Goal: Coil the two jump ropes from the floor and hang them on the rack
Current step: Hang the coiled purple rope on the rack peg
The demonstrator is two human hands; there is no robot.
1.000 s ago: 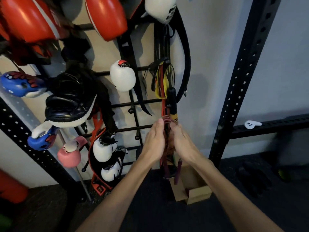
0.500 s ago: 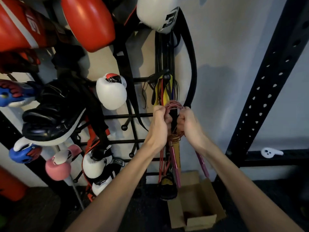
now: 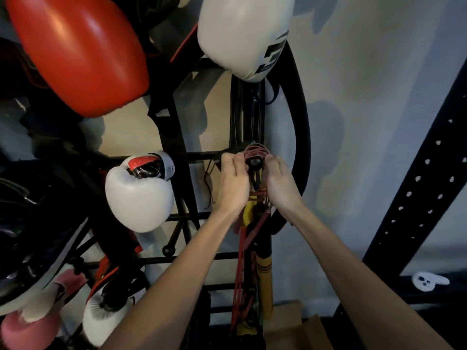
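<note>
1. Red cord catches the eye first: the coiled jump rope [image 3: 255,150] sits high on the black wire rack [image 3: 199,155], with its loops spread over the round black knob of a peg [image 3: 255,162].
2. The left hand [image 3: 233,184] grips the coil's left side, fingers curled round the strands.
3. The right hand [image 3: 280,183] holds the coil's right side the same way, fingers bent around the cord.
4. Below both wrists, more red strands [image 3: 240,274] hang straight down beside a yellow-and-black handle [image 3: 264,279]. I cannot tell whether they belong to this rope or another.
5. A white boxing glove [image 3: 139,195] hangs on the rack just left of the hands. A large red pad [image 3: 75,51] and a second white glove [image 3: 242,36] hang above.
6. To the right, a black perforated upright [image 3: 417,188] slants across the wall. A small white controller [image 3: 429,281] rests on its crossbar.
</note>
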